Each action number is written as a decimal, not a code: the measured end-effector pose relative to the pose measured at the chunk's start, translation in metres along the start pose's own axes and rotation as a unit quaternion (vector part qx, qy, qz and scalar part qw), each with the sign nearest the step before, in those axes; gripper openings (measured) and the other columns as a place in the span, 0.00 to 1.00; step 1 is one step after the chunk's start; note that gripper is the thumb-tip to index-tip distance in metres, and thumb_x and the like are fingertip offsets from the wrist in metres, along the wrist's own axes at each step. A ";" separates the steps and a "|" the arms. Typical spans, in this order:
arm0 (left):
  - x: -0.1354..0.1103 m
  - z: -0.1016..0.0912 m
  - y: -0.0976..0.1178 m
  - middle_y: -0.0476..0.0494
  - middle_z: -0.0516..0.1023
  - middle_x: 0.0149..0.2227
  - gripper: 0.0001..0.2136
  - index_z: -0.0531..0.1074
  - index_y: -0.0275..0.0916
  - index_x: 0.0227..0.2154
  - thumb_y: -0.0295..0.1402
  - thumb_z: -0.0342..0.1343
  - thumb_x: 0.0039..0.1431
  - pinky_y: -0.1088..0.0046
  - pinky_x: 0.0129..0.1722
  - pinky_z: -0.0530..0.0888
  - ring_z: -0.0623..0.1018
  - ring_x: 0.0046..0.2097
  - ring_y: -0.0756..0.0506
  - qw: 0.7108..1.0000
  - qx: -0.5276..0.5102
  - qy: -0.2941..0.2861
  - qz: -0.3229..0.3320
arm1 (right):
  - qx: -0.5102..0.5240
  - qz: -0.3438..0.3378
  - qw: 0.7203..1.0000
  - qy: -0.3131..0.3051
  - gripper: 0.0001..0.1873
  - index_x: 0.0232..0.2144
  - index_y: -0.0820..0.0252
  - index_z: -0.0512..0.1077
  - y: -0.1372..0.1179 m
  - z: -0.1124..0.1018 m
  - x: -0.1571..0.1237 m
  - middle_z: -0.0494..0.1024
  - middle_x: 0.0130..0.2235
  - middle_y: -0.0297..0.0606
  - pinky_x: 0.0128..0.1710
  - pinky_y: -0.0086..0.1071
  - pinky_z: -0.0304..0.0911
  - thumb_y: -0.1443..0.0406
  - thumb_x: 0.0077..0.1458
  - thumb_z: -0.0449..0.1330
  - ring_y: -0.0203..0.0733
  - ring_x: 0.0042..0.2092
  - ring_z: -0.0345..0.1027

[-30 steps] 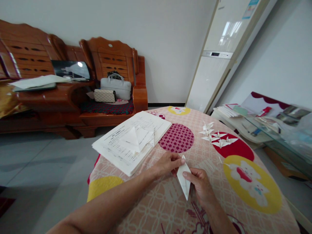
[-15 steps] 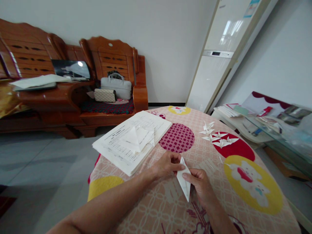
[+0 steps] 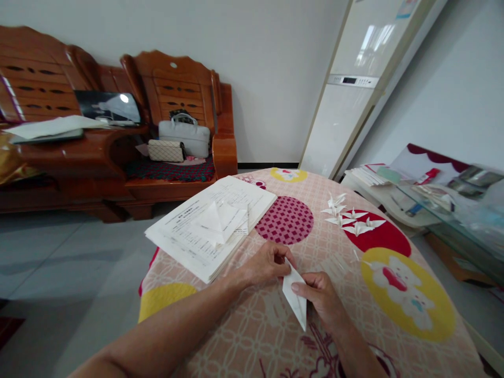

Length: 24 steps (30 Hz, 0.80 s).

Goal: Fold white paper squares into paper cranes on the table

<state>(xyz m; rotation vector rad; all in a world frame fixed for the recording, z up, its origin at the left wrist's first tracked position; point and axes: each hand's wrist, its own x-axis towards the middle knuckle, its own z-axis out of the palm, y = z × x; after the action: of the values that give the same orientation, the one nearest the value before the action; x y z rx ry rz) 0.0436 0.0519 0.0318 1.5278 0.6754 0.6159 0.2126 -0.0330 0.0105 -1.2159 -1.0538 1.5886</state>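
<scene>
A folded white paper piece, long and pointed, lies between both hands over the patterned tablecloth. My left hand pinches its upper tip with fingers curled. My right hand presses its thumb on the right side of the paper and grips it. Several finished white paper cranes sit farther back on the table, on and beside a red circle.
A stack of printed sheets with folded white paper on top lies at the table's left. Wooden seats with bags stand behind. A tall white appliance and a low glass table with clutter stand at right.
The paper's upper tip has been folded lower under my left fingers. Both hands stay on the paper; the view shifted slightly.
</scene>
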 end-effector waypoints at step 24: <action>-0.004 0.003 0.002 0.47 0.72 0.22 0.11 0.73 0.32 0.26 0.38 0.59 0.52 0.77 0.24 0.69 0.72 0.23 0.51 0.995 -0.097 -0.003 -0.033 | 0.063 0.012 0.998 0.007 0.13 0.19 0.65 0.75 -0.001 0.001 0.000 0.70 0.18 0.32 0.22 0.27 0.49 0.59 0.42 0.68 0.32 0.20 0.56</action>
<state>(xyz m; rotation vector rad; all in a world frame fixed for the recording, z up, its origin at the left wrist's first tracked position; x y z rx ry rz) 0.0430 0.0473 0.0337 1.3228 0.6395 0.6088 0.2117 -0.0333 0.0116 -1.1563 -0.9199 1.6365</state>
